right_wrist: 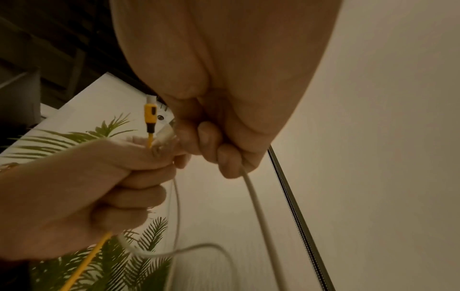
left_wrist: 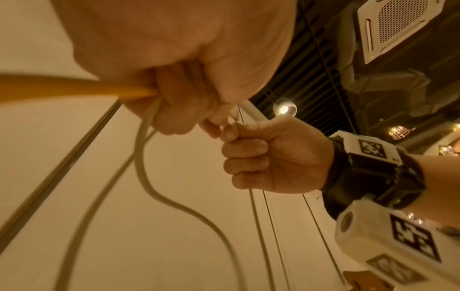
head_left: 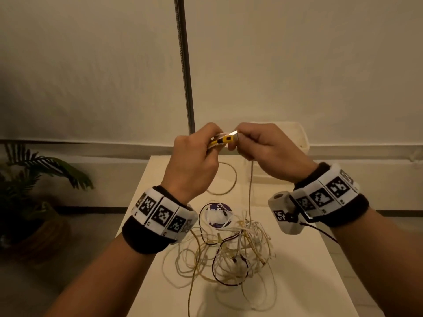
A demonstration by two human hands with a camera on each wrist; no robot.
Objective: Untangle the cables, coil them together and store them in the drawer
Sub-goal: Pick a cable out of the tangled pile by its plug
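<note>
Yellow-plug cable (head_left: 225, 140) gripped in left hand (head_left: 194, 156); white cable (head_left: 251, 191) pinched in right hand (head_left: 272, 152). Ends held raised above surface (head_left: 309, 259), judged so freed lengths are gathered for coiling. Tangled cables (head_left: 229, 248) left lying near. Drawer not identified.

Smooth plastic cables over a matt pale desk (head_left: 309, 282)

The tangle of cables (head_left: 231, 250) looks plastic-sheathed and smooth: cream, yellow and a thin dark red one. The yellow connector (right_wrist: 150, 115) is glossy plastic with a metal tip. The wristbands (head_left: 160, 216) are dark cloth with matt printed panels. The pole (head_left: 184, 65) behind looks like ribbed, dully shining metal. The wall is matt.
</note>
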